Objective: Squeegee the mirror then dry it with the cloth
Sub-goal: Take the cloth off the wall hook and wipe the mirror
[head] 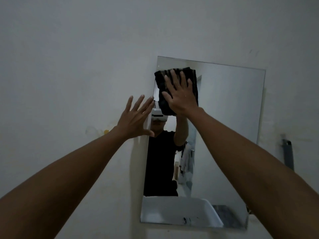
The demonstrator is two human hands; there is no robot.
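A frameless rectangular mirror [227,118] hangs on a white wall. My right hand [181,94] lies flat with spread, straight fingers on a dark folded cloth [161,90], pressing it against the mirror's upper left corner. My left hand [136,118] is held up with fingers spread and straight beside the mirror's left edge, its fingertips at that edge, holding nothing. No squeegee is in view. The glass reflects a person in a black shirt and a white basin.
A grey bar-like object [288,154] is fixed to the wall right of the mirror. A small yellow spot [106,131] marks the wall to the left, behind my left wrist. Bare white wall [86,49] surrounds the mirror.
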